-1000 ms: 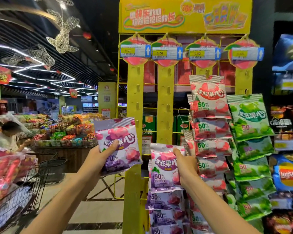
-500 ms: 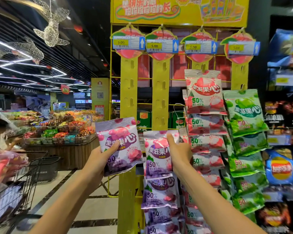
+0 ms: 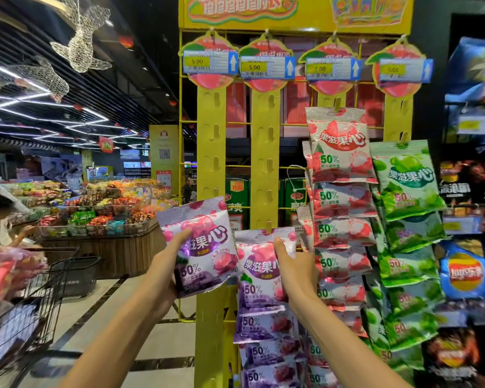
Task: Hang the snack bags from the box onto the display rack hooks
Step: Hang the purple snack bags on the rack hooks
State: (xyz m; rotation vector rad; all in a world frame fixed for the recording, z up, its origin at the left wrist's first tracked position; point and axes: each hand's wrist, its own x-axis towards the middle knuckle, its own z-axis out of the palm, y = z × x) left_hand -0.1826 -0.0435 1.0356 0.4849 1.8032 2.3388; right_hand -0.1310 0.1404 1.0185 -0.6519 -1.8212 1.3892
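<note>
Fingers point(image 3: 281, 249) of the right hand point(image 3: 297, 271) are curled round the upper right part of a purple snack bag point(image 3: 259, 268), which is held against the second yellow strip point(image 3: 265, 161) of the display rack point(image 3: 294, 21), its striped top edge level with a hook there. Whether the bag is caught on the hook cannot be told. Below it, more purple bags point(image 3: 263, 326) are hung in a column down the same strip.

A second purple bag point(image 3: 200, 242) is gripped by the left hand point(image 3: 165, 264), with the thumb laid across its front and the fingers hidden behind it. It is held tilted in front of the first yellow strip point(image 3: 211, 152), just left of the other bag and apart from it.

On the third strip a column of pink bags point(image 3: 340, 152) is hung, and on the fourth a column of green bags point(image 3: 406, 177), each overlapping the one below. Price tags point(image 3: 210, 63) marked 5.00 are clipped across the top of the strips. At the lower left a wire shopping cart point(image 3: 25, 312) is seen.
</note>
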